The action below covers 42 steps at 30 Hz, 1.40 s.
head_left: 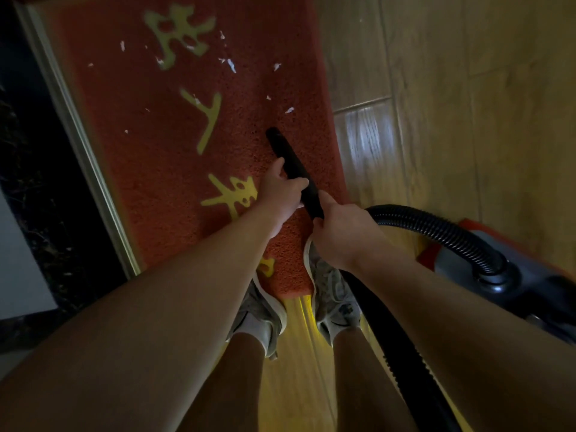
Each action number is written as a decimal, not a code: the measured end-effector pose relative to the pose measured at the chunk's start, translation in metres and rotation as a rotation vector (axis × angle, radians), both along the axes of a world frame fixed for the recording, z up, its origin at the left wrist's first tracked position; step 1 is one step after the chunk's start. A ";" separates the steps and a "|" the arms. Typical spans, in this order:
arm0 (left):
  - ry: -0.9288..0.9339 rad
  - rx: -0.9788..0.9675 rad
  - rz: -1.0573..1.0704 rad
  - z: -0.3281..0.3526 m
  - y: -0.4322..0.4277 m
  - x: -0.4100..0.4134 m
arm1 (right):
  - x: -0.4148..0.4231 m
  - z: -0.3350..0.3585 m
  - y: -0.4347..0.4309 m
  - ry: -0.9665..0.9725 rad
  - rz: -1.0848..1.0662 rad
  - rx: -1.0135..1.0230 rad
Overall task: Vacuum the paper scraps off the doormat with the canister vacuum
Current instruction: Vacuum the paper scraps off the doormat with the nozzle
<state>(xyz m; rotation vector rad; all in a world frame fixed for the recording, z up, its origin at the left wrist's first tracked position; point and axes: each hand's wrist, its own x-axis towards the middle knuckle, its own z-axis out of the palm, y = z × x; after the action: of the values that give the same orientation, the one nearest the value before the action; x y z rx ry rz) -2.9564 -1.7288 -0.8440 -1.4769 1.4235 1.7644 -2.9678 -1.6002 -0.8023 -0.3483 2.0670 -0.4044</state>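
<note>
A red doormat (pixel 149 157) with yellow characters lies along the door sill. Several white paper scraps (pixel 231 65) are scattered over its far half. A black nozzle tube (pixel 286 154) points down onto the mat, its tip resting just short of the nearest scrap (pixel 290 110). My left hand (pixel 282 194) grips the tube at its middle. My right hand (pixel 343 232) grips its rear end, where the black ribbed hose (pixel 442 229) begins. The hose arches right into the grey and orange canister vacuum (pixel 523 275) on the floor.
My two feet in grey sneakers (pixel 330 291) stand at the mat's near end. A pale door sill (pixel 78 126) runs along the mat's left edge, with dark ground beyond it. Wood-look floor (pixel 467 88) spreads to the right of the mat.
</note>
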 end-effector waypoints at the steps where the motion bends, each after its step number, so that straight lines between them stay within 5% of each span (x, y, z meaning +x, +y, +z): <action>1: -0.001 0.003 -0.004 0.000 0.002 -0.003 | -0.002 0.000 0.001 0.002 -0.006 -0.002; 42: -0.026 0.054 -0.082 -0.001 -0.053 -0.065 | -0.051 -0.002 -0.045 0.014 -0.109 0.018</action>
<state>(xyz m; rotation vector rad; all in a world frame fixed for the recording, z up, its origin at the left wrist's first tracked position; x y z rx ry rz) -3.0210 -1.7815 -0.8447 -1.3893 1.3925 1.7144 -3.0188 -1.6456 -0.8047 -0.2291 2.1079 -0.4489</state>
